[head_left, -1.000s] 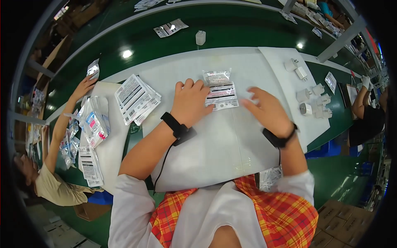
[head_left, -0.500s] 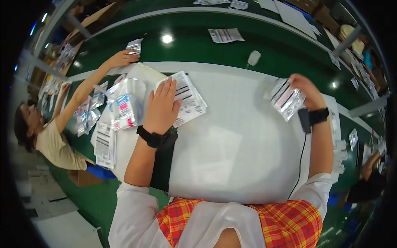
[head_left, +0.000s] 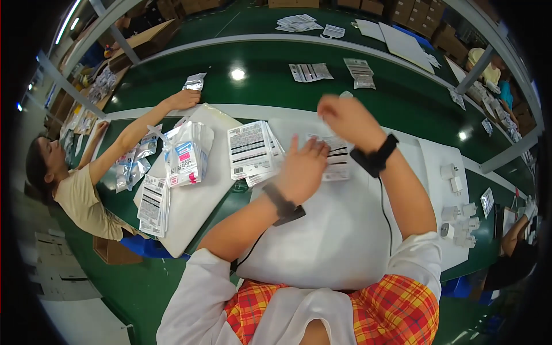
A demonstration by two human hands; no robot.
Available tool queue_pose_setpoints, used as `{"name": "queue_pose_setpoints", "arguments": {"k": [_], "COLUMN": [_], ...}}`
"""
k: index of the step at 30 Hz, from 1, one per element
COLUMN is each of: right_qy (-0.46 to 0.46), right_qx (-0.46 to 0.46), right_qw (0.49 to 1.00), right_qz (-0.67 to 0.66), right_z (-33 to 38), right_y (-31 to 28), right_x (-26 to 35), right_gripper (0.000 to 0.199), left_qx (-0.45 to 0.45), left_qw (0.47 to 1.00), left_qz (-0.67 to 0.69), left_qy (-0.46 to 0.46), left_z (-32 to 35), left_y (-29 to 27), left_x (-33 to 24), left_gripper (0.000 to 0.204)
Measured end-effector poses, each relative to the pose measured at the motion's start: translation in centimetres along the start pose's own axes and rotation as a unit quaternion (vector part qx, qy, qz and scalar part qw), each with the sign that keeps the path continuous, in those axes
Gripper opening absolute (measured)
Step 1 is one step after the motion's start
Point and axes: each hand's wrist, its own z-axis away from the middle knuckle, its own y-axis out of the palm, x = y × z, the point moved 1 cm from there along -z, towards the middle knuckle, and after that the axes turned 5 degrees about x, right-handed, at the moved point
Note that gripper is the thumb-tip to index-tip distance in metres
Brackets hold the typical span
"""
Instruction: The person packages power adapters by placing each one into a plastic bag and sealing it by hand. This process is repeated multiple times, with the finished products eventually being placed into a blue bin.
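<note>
My left hand (head_left: 302, 167) lies flat, fingers apart, on a clear packet with a white barcode label (head_left: 338, 160) on the white work mat (head_left: 322, 247). My right hand (head_left: 345, 118) is raised just above and behind that packet, blurred by motion; I cannot make out anything in it. A fanned stack of similar labelled packets (head_left: 252, 150) lies just left of my left hand. Both wrists wear dark bands, each with a cable running from it.
A co-worker at the left reaches a hand (head_left: 184, 99) toward a silver packet (head_left: 194, 81) on the green belt (head_left: 259, 86). Clear bags with pink and blue inserts (head_left: 184, 158) are heaped on a white board. White plug adapters (head_left: 454, 175) stand at the right. More packets (head_left: 310, 72) lie on the belt.
My right hand has swung in from the far right to the middle, and the packet it held now lies on the mat. My left hand left the stack and rests on that packet.
</note>
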Motion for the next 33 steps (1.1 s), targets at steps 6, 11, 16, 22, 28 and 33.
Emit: {"name": "queue_pose_setpoints", "arguments": {"k": [6, 11, 16, 22, 28, 33], "right_qy": [-0.046, -0.074, -0.142, -0.159, 0.044, 0.185], "right_qx": [-0.020, 0.059, 0.172, 0.310, -0.105, -0.133], "right_qw": [0.997, 0.986, 0.974, 0.936, 0.979, 0.936], "right_qz": [0.056, 0.134, 0.025, -0.046, -0.167, -0.267], "right_z": [8.2, 7.0, 10.2, 16.0, -2.1, -6.4], "right_y": [6.3, 7.0, 7.3, 2.7, 0.9, 5.2], "right_x": [-2.9, -2.7, -1.9, -2.2, -11.3, -16.7], "right_gripper": [0.021, 0.025, 0.042, 0.049, 0.057, 0.070], "left_qx": [0.234, 0.268, 0.148, 0.145, 0.230, 0.129], "left_qw": [0.953, 0.954, 0.984, 0.981, 0.972, 0.991], "left_qz": [0.182, 0.133, 0.091, 0.111, 0.045, 0.035], "left_qy": [-0.059, -0.029, 0.037, 0.070, -0.013, 0.008], "left_z": [-3.1, -3.9, -0.7, -0.4, -3.2, -3.7], "left_y": [1.4, 1.3, 3.4, 0.3, 1.3, 3.0], "left_x": [2.3, 3.1, 3.5, 1.9, -1.2, -1.7], "left_gripper": [0.034, 0.039, 0.046, 0.054, 0.046, 0.025]}}
